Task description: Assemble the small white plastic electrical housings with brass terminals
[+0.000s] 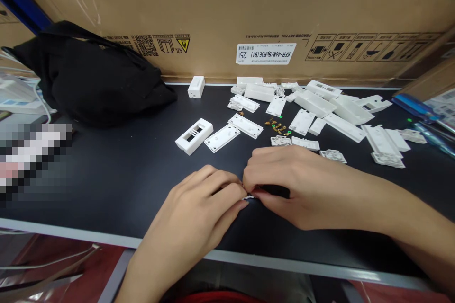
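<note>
L hand [208,203] & R hand [295,175] pinch a small whitish piece [248,197], work prob. unfinished, w/ loose white plastic casings [314,102] & brass-coloured metal bits [280,128] lying unjoined beyond.

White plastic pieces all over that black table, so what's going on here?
A person is working bare-handed at the black table. The left hand and right hand meet near its front edge, holding a small pale piece between them, mostly hidden. Beyond the hands lie loose white plastic pieces, many at the right, with little gold-coloured bits among them. A black bag sits at the left, and a large cardboard box stands behind.
</note>
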The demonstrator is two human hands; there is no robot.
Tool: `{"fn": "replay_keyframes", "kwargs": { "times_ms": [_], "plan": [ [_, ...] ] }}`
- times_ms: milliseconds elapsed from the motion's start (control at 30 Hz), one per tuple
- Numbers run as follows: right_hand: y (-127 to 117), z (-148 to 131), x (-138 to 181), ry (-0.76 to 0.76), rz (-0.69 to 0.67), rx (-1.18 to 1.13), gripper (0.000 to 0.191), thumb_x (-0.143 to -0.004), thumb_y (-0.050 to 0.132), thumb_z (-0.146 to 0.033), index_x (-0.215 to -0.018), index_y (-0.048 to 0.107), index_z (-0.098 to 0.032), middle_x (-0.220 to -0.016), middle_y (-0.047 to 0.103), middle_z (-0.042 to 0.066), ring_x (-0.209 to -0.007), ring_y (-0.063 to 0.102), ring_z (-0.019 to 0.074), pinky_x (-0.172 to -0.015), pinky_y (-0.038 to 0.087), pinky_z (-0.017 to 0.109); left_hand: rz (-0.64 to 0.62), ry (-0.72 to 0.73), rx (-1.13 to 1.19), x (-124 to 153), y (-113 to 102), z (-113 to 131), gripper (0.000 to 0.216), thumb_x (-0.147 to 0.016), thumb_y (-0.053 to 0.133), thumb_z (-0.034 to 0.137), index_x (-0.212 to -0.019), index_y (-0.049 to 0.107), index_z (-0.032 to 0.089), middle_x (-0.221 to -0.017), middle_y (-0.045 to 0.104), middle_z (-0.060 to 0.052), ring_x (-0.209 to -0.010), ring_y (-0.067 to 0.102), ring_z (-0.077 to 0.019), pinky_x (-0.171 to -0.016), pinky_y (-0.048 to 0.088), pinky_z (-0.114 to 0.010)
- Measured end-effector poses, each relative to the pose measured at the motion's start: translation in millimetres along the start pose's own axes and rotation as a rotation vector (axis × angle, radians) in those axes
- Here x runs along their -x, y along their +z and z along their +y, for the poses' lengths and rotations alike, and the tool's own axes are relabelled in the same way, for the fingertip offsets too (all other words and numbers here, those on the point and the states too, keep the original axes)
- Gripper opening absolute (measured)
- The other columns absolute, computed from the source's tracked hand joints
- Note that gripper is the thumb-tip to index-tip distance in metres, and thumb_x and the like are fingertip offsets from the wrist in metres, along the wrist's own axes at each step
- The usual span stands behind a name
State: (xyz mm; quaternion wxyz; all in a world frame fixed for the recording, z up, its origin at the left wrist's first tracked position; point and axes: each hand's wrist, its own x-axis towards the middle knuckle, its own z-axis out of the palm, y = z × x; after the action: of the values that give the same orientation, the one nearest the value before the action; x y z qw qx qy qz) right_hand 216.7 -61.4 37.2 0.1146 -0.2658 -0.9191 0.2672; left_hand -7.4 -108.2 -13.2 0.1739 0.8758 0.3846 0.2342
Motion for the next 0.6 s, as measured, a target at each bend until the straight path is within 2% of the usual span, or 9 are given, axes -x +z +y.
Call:
{"fn": "replay_keyframes", "kwargs": {
  "times_ms": [333, 600],
  "plan": [
    [-0.2, 0.2, 4.5, -0.017, -0.025, 0.089, 0.022, -0.085, 0.057, 0.001, -0.078, 0.053, -0.019, -0.074, 0.055, -0.001, -0.072, 0.050, 0.0143, -0.061, 0.033, 0.028, -0.020, 0.023, -0.075, -2.4, -1.5, 1.8, 0.014, -0.105, 0.054, 0.023, -0.106, 0.068, 0.025, -0.108, 0.068, 0.000, -0.088, 0.053, -0.0193, -0.078, 0.047, -0.036],
    [-16.6, 6.0, 16.7, -0.035, 0.015, 0.109, 0.018, -0.090, 0.054, -0.005, -0.089, 0.063, -0.020, -0.079, 0.061, 0.000, -0.074, 0.055, 0.0153, -0.064, 0.037, 0.028, -0.030, 0.016, -0.067, -2.4, -1.2, 1.9, 0.013, -0.105, 0.055, 0.023, -0.106, 0.067, 0.024, -0.109, 0.069, 0.000, -0.091, 0.054, -0.0194, -0.081, 0.048, -0.036]
  ]
}}
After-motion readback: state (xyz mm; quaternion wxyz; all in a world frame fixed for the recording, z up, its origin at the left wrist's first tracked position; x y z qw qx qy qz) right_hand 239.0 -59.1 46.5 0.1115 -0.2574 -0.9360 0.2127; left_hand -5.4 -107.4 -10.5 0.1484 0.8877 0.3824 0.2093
